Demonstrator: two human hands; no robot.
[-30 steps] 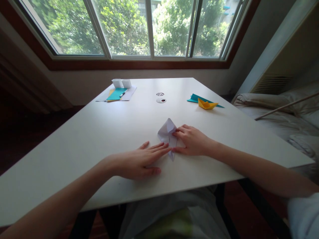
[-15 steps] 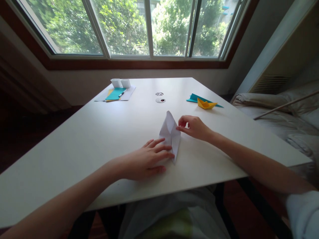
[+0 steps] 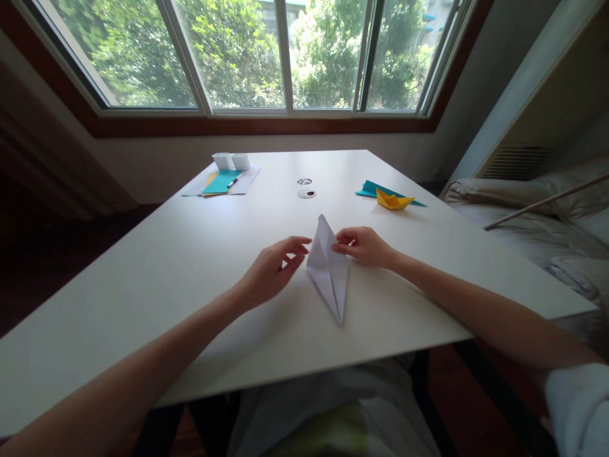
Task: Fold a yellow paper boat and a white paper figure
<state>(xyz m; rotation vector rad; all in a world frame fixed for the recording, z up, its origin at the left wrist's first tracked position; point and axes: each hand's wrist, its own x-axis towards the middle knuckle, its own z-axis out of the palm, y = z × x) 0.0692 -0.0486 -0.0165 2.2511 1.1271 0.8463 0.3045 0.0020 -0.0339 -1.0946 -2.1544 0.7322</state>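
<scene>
A sheet of white paper folded into a long kite shape [image 3: 329, 273] lies in front of me, its narrow point toward my body and a crease down its middle. My right hand [image 3: 365, 246] pinches the paper's upper right edge between thumb and fingers. Just off the upper left edge is my left hand [image 3: 276, 263], thumb and fingers apart with a gap between them and nothing in it. A yellow paper boat [image 3: 394, 200] and a folded teal paper piece [image 3: 380, 189] sit beyond my right hand.
On the white table [image 3: 190, 279], at the far left, teal paper [image 3: 221, 182] lies on yellow and white sheets with a pen [image 3: 235, 180] on top. Two small white containers [image 3: 231, 162] stand behind. Two round disc-like fittings [image 3: 306, 193] are at the middle back.
My left hand has lifted off the lower part of the paper and moved up to its left edge. The right hand has closed on the right edge, and the paper has shifted slightly toward me.
</scene>
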